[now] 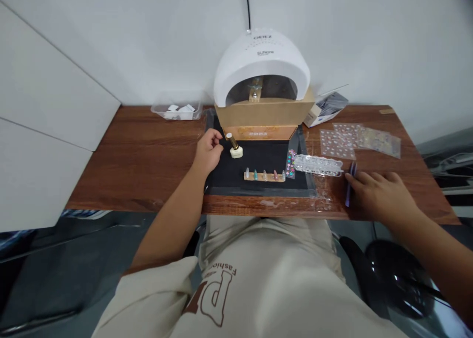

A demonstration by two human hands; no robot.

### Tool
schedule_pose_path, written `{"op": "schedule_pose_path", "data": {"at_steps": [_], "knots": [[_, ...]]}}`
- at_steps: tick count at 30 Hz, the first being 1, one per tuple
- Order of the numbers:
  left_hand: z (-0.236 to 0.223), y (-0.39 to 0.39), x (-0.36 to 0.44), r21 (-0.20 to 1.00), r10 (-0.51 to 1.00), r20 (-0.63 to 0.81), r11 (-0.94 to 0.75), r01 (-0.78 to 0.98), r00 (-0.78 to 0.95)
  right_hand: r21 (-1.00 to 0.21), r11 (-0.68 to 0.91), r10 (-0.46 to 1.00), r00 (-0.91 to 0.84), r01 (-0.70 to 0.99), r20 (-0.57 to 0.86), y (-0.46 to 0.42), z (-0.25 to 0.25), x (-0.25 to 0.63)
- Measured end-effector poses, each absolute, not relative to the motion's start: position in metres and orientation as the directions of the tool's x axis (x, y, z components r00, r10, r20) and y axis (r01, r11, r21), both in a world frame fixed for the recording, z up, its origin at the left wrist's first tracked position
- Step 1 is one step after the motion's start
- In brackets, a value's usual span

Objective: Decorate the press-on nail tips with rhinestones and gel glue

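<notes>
My left hand (209, 152) rests at the left edge of a black mat (221, 178), its fingers loosely curled with a gap before the thumb and nothing between them. Just right of it stands a pale nail polish bottle (236, 152) with a tilted gold cap. A strip (269, 178) carrying several decorated nail tips lies on the mat. On the wood at the right, my right hand (382, 195) is palm down with fingers spread. Its thumb side touches a slim purple stick (348, 195), whose kind I cannot make out.
A white nail lamp (262, 57) sits on a cardboard box (264, 112) at the back. A clear case (318, 165) overlaps a colourful gem sheet (291, 164). Sticker sheets (337, 143) lie at right, near an opened box (328, 109). A plastic tray (158, 109) stands back left.
</notes>
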State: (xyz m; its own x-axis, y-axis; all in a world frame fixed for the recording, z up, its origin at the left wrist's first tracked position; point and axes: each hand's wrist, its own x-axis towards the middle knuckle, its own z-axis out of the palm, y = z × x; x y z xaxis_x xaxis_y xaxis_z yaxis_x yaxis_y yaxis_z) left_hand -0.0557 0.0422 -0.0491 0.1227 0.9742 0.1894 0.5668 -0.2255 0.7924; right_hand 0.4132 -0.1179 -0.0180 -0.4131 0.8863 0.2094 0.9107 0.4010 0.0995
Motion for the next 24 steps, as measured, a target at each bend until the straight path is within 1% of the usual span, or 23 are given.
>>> {"op": "schedule_pose_path", "data": {"at_steps": [2,4,5,7,8,9,10,11,12,13,15,16,17,19,21,24], "knots": [[-0.045,0.04,-0.056,0.771,0.962,0.164,-0.263,0.58,0.219,0.092,0.388,0.884,-0.399,0.917,0.244,-0.119,0.0,0.408],[-0.04,0.036,-0.056,0.746,0.938,0.135,-0.309,0.59,0.32,0.078,0.343,0.887,-0.35,0.936,0.299,-0.12,0.026,0.398],[-0.038,0.034,-0.056,0.731,0.924,0.124,-0.331,0.596,0.361,0.043,0.33,0.886,-0.325,0.943,0.331,-0.121,0.04,0.389],[-0.033,0.031,-0.054,0.7,0.902,0.113,-0.369,0.611,0.416,-0.209,0.272,0.904,-0.175,0.939,0.39,-0.118,0.065,0.363],[-0.032,0.03,-0.052,0.685,0.895,0.111,-0.384,0.619,0.433,-0.307,0.317,0.902,-0.185,0.897,0.39,-0.114,0.074,0.347],[-0.031,0.029,-0.05,0.67,0.889,0.111,-0.397,0.628,0.444,-0.377,0.408,0.878,-0.245,0.832,0.41,-0.108,0.082,0.328],[-0.03,0.029,-0.048,0.655,0.885,0.111,-0.408,0.637,0.452,-0.391,0.455,0.86,-0.28,0.8,0.426,-0.099,0.086,0.309],[-0.03,0.028,-0.046,0.64,0.882,0.112,-0.416,0.646,0.457,-0.409,0.478,0.858,-0.312,0.777,0.409,-0.088,0.088,0.288],[-0.03,0.029,-0.044,0.626,0.88,0.113,-0.424,0.654,0.462,-0.459,0.514,0.846,-0.339,0.725,0.412,-0.075,0.088,0.268],[-0.03,0.029,-0.043,0.614,0.878,0.114,-0.431,0.662,0.465,-0.516,0.51,0.857,-0.351,0.688,0.378,-0.062,0.087,0.248],[-0.031,0.03,-0.041,0.594,0.876,0.119,-0.44,0.674,0.468,-0.534,0.491,0.871,-0.372,0.689,0.321,-0.034,0.082,0.21],[-0.031,0.03,-0.041,0.587,0.875,0.123,-0.444,0.677,0.467,-0.547,0.435,0.901,-0.349,0.715,0.26,-0.022,0.08,0.193],[-0.031,0.03,-0.042,0.582,0.875,0.128,-0.448,0.679,0.468,-0.545,0.386,0.921,-0.34,0.744,0.189,-0.012,0.077,0.178],[-0.032,0.031,-0.043,0.578,0.872,0.134,-0.455,0.677,0.472,-0.505,0.335,0.938,-0.333,0.795,0.099,0.002,0.073,0.155],[-0.032,0.032,-0.044,0.578,0.866,0.131,-0.462,0.673,0.483,-0.484,0.331,0.934,-0.354,0.81,0.047,0.009,0.069,0.141],[-0.033,0.034,-0.045,0.583,0.859,0.125,-0.468,0.665,0.496,-0.483,0.34,0.925,-0.379,0.807,0.018,0.014,0.063,0.131]]}}
